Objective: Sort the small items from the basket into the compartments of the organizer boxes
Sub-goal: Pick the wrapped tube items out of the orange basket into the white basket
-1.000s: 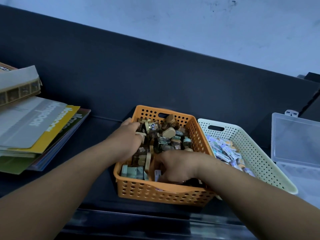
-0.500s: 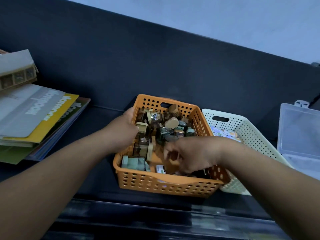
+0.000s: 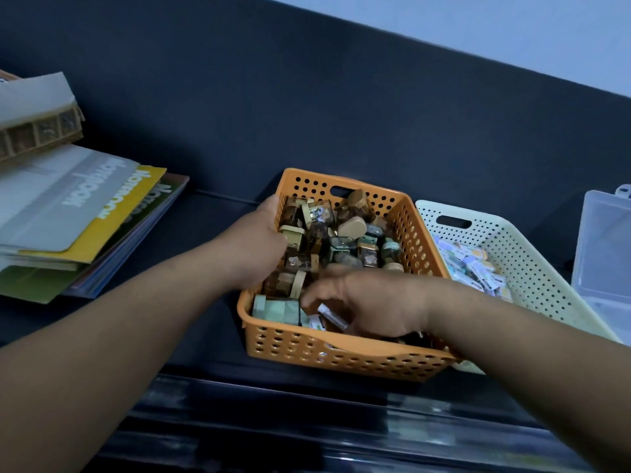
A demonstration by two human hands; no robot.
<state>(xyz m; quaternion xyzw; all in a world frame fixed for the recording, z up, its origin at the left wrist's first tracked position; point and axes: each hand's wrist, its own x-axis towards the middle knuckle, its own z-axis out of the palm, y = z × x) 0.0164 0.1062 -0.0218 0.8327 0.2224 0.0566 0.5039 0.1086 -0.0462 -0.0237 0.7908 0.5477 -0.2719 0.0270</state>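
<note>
An orange basket (image 3: 341,356) of small jars (image 3: 351,227) sits on a dark surface (image 3: 211,220) below a pale wall (image 3: 512,29). The left hand (image 3: 252,250) fingers grip its left wall. The right hand (image 3: 375,302) fingers curl inside it; whether they hold anything is unclear.

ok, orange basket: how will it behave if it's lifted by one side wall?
Probably flexes: the orange basket has thin perforated plastic walls, and the left hand holds only its left wall. Likely heavy for its size: small jars are heaped across most of it. Tilted, that loose pile would probably slide and spill.
</note>
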